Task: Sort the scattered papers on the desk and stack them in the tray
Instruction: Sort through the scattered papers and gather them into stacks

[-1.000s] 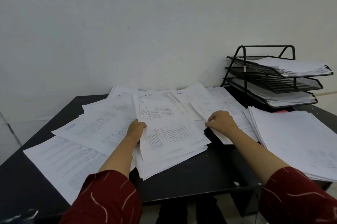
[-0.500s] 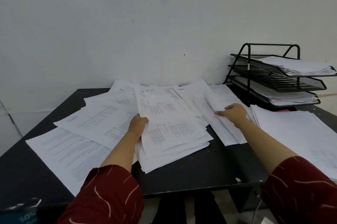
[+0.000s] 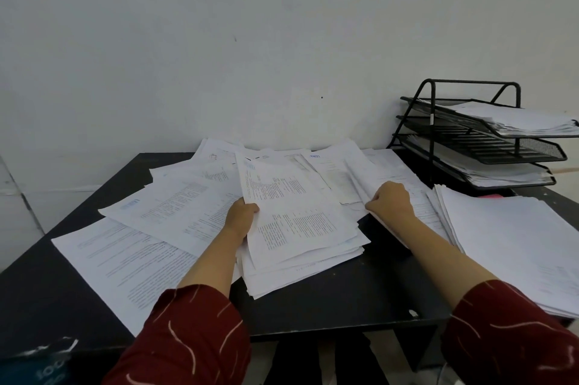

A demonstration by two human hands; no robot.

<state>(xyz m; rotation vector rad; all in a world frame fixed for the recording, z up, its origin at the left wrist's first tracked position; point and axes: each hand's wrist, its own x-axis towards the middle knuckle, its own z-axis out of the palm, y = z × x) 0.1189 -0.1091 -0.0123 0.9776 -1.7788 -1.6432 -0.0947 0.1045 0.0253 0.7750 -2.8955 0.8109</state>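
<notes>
Desk (image 3: 344, 300) papers (image 3: 291, 221); gripping hands

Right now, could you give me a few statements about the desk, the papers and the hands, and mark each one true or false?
1. The left hand grips the left edge of the middle stack of papers. True.
2. The right hand rests on the three-tier tray. False: it holds sheets lying on the desk, left of the tray.
3. The middle tier looks empty. True.
4. The top tier holds no paper. False: a stack lies in it.
5. A thick pile lies in front of the tray. True.
</notes>
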